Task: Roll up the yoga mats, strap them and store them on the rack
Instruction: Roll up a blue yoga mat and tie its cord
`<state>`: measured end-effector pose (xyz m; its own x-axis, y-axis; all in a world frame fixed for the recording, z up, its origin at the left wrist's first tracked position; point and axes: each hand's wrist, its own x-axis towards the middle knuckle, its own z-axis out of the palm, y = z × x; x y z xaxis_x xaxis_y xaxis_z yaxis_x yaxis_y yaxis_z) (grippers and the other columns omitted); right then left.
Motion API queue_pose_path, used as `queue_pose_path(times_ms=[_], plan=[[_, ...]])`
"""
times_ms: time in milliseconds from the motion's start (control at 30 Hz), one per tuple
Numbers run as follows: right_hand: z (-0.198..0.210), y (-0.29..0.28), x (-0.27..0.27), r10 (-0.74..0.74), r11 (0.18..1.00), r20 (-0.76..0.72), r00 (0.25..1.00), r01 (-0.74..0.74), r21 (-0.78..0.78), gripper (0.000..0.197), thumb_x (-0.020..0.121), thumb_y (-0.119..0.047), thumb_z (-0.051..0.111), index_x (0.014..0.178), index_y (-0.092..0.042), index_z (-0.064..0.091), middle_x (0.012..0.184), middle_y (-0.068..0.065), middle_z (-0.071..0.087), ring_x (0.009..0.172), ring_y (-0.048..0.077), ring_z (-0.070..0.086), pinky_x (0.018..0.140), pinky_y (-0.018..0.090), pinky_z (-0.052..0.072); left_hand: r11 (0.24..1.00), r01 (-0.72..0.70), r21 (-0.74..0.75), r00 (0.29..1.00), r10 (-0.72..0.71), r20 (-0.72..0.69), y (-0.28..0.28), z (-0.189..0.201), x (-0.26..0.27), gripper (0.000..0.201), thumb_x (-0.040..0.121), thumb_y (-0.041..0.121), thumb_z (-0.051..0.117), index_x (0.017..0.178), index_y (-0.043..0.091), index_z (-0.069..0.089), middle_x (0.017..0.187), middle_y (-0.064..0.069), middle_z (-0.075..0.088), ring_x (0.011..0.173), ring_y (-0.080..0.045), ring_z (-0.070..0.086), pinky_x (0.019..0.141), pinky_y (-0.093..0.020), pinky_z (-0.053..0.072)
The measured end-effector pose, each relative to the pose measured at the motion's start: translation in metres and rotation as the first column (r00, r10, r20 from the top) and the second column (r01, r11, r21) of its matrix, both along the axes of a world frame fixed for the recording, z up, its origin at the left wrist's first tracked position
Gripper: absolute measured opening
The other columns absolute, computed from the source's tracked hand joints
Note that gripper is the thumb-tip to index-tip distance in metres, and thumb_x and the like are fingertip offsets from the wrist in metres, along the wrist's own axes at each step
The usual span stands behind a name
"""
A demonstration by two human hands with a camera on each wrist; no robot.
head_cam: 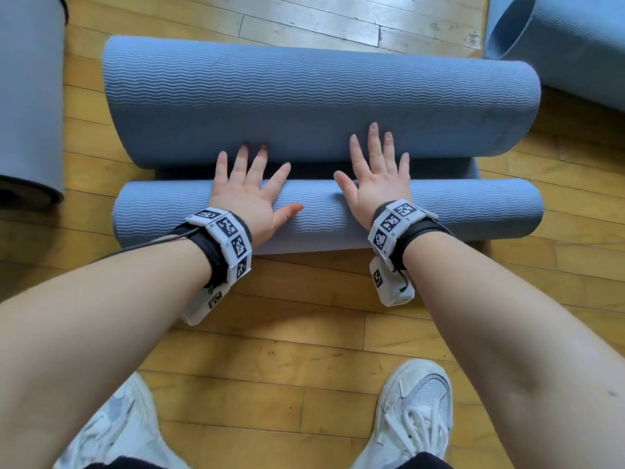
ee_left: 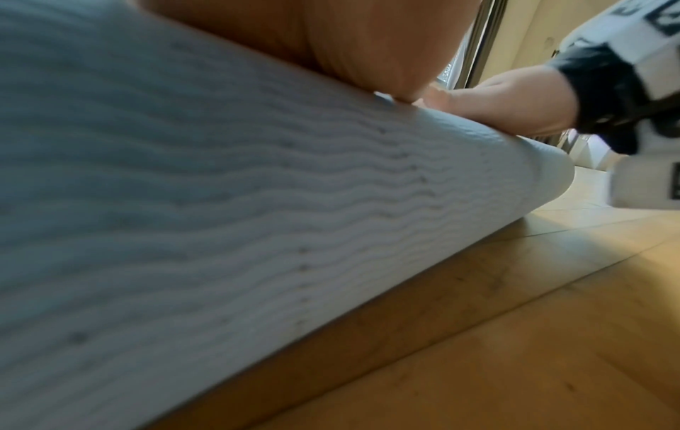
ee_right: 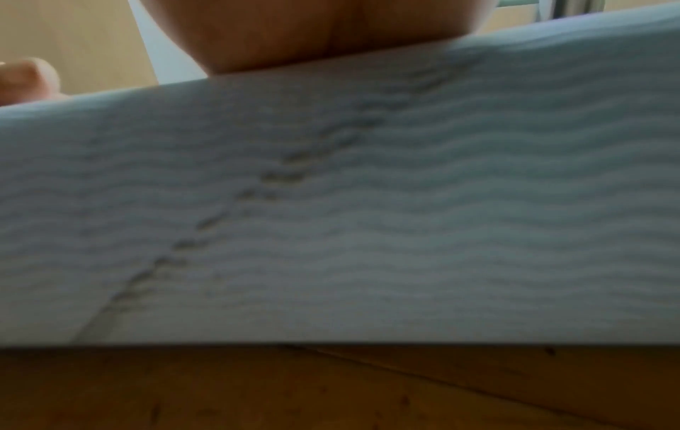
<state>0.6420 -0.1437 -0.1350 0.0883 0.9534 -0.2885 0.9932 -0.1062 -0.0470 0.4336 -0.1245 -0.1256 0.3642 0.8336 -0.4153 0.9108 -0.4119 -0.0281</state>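
Observation:
A blue ribbed yoga mat (head_cam: 321,96) lies on the wooden floor, curled at both ends: a thin roll (head_cam: 473,211) near me and a large hump beyond it. My left hand (head_cam: 248,184) lies flat on the thin roll left of centre, fingers spread, fingertips reaching the hump. My right hand (head_cam: 378,174) lies flat right of centre, its fingers up on the hump. The wrist views show the ribbed mat (ee_left: 220,218) (ee_right: 368,203) close up, with my palms (ee_left: 368,43) (ee_right: 313,29) pressing on its top.
Another rolled blue mat (head_cam: 30,103) stands at the left edge, and a third loose roll (head_cam: 568,45) lies at the back right. My white shoes (head_cam: 416,414) stand on the wooden floor (head_cam: 287,333) in front of the mat.

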Motion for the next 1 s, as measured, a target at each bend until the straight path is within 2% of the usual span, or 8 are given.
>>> queue_pose_path(times_ms=[233, 400, 533, 633, 700, 767, 867, 1000], plan=[[0.002, -0.001, 0.0, 0.003, 0.999, 0.009, 1.0, -0.003, -0.035, 0.066, 0.097, -0.059, 0.015, 0.153, -0.03, -0.003, 0.16, -0.001, -0.017, 0.147, 0.022, -0.016, 0.118, 0.052, -0.006, 1.0, -0.003, 0.017, 1.0, 0.003, 0.009, 0.015, 0.003, 0.003, 0.077, 0.084, 0.073, 0.003, 0.151, 0.036, -0.006, 0.158, -0.008, -0.021, 0.145, -0.032, -0.019, 0.115, -0.055, -0.009], [0.009, 0.017, 0.0, -0.053, 0.989, -0.017, 0.998, 0.05, -0.139, 0.065, 0.098, -0.06, 0.013, 0.154, -0.03, -0.001, 0.16, -0.003, -0.019, 0.146, 0.022, -0.02, 0.117, 0.054, -0.007, 0.989, 0.147, 0.035, 0.989, -0.146, -0.021, 0.014, 0.004, -0.004, 0.108, 0.064, 0.093, 0.019, 0.149, 0.035, -0.015, 0.157, -0.01, -0.024, 0.144, -0.034, -0.018, 0.114, -0.057, -0.01], [0.008, 0.018, -0.001, -0.053, 0.991, -0.029, 0.998, 0.05, -0.124, 0.065, 0.097, -0.06, 0.014, 0.154, -0.03, 0.001, 0.159, -0.003, -0.02, 0.146, 0.022, -0.018, 0.118, 0.053, -0.005, 0.968, 0.249, 0.037, 0.967, -0.247, -0.064, 0.008, -0.003, -0.009, 0.123, 0.062, 0.081, 0.061, 0.15, 0.032, -0.01, 0.156, -0.01, 0.012, 0.138, -0.031, 0.023, 0.113, -0.046, 0.02], [0.004, 0.008, 0.0, -0.039, 0.999, -0.053, 0.998, 0.038, -0.02, 0.061, 0.099, -0.057, 0.019, 0.153, -0.028, 0.017, 0.162, 0.001, -0.004, 0.148, 0.02, -0.005, 0.119, 0.047, 0.003, 0.966, 0.251, 0.053, 0.966, -0.247, -0.07, 0.012, -0.001, -0.005, 0.115, 0.064, 0.075, 0.064, 0.149, 0.033, -0.002, 0.143, -0.006, 0.033, 0.122, -0.026, 0.042, 0.098, -0.041, 0.035], [0.004, 0.001, 0.002, 0.028, 0.999, -0.041, 0.999, -0.027, 0.037, 0.055, 0.1, -0.053, 0.022, 0.146, -0.027, 0.035, 0.156, 0.004, 0.025, 0.144, 0.02, 0.021, 0.117, 0.041, 0.013, 0.97, 0.241, 0.031, 0.969, -0.239, -0.056, 0.015, 0.003, -0.003, 0.109, 0.064, 0.072, 0.066, 0.146, 0.035, 0.005, 0.133, -0.003, 0.042, 0.115, -0.025, 0.049, 0.092, -0.039, 0.039], [0.006, -0.003, 0.004, 0.084, 0.995, -0.028, 0.996, -0.082, 0.059, 0.05, 0.101, -0.05, 0.022, 0.135, -0.025, 0.048, 0.137, 0.001, 0.049, 0.127, 0.021, 0.043, 0.109, 0.039, 0.023, 0.97, 0.243, 0.009, 0.969, -0.242, -0.057, 0.017, 0.008, -0.002, 0.104, 0.064, 0.07, 0.068, 0.143, 0.035, 0.01, 0.126, -0.002, 0.047, 0.109, -0.025, 0.054, 0.088, -0.039, 0.041], [0.013, -0.004, 0.0, 0.075, 0.995, -0.03, 0.997, -0.073, 0.061, 0.049, 0.1, -0.051, 0.023, 0.124, -0.023, 0.056, 0.119, 0.002, 0.056, 0.114, 0.025, 0.05, 0.098, 0.038, 0.028, 0.968, 0.252, -0.007, 0.966, -0.252, -0.063, 0.013, 0.016, -0.002, 0.1, 0.065, 0.07, 0.067, 0.14, 0.036, 0.01, 0.121, -0.001, 0.049, 0.102, -0.024, 0.057, 0.085, -0.038, 0.043], [0.012, -0.026, -0.007, 0.097, 0.995, -0.015, 0.995, -0.097, 0.008, 0.061, 0.096, -0.057, 0.013, 0.118, -0.022, 0.057, 0.113, 0.001, 0.057, 0.109, 0.024, 0.052, 0.094, 0.038, 0.03, 0.953, 0.302, -0.034, 0.948, -0.304, -0.09, -0.008, 0.016, -0.011, 0.099, 0.067, 0.071, 0.063, 0.139, 0.035, 0.005, 0.121, 0.0, 0.048, 0.1, -0.022, 0.057, 0.081, -0.036, 0.041]])
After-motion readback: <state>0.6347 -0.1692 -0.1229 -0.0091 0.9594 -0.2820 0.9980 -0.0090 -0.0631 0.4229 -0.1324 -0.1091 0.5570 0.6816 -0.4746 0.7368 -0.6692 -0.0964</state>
